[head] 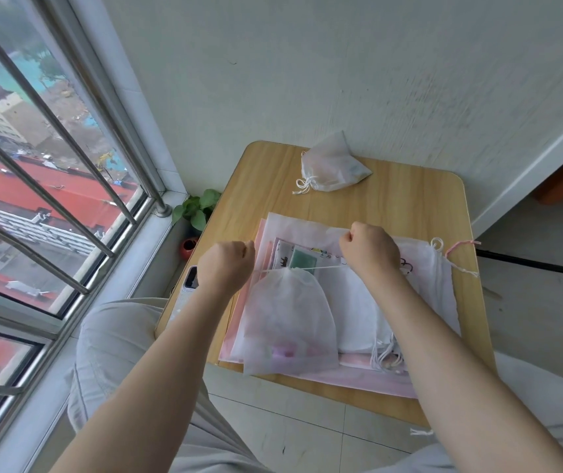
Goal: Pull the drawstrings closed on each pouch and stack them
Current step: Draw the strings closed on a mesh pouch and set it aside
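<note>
head view: mesh pouch (288,319) hangs over the flat pile of pouches (358,302) on the wooden table (392,199). left hand (225,264) and right hand (370,249) each clench a drawstring (321,267) end, pulling apart. pouch seems light, soft and thin; best held by its cords. closed pouch (331,169) lies at the far edge. no readable writing.
</note>
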The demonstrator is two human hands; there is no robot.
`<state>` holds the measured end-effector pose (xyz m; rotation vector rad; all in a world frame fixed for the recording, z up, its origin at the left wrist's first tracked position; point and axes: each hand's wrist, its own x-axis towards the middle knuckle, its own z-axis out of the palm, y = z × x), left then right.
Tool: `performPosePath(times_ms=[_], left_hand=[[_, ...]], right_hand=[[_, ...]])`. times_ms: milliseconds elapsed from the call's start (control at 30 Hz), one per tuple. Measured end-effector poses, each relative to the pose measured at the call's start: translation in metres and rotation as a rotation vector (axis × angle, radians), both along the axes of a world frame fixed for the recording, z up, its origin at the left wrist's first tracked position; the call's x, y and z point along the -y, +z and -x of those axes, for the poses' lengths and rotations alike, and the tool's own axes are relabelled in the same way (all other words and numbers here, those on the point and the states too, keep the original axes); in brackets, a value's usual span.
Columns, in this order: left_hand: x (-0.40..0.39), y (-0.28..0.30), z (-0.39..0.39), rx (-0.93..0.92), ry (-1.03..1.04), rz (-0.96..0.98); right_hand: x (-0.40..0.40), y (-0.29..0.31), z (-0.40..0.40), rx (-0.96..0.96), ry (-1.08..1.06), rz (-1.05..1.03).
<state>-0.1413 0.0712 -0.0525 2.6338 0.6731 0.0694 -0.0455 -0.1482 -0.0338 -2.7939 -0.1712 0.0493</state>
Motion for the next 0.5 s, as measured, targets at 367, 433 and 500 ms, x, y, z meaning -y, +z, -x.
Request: performPosePath(times_ms=[367,433,500], left_hand=[[0.012,0.025,-0.031,0.438,0.010,-0.018],[0.009,0.027,-0.032,0.280,-0.003,-0.081],[0.008,0.027,-0.029,0.001,-0.004,-0.038]], right_hand=[[-0.022,0.022,-0.008,0.111,0.252,-0.420],[-0.021,0.021,-0.008,0.105,0.234,-0.359],[-0.019,0.019,-0.007,-0.089,0.219,-0.220]])
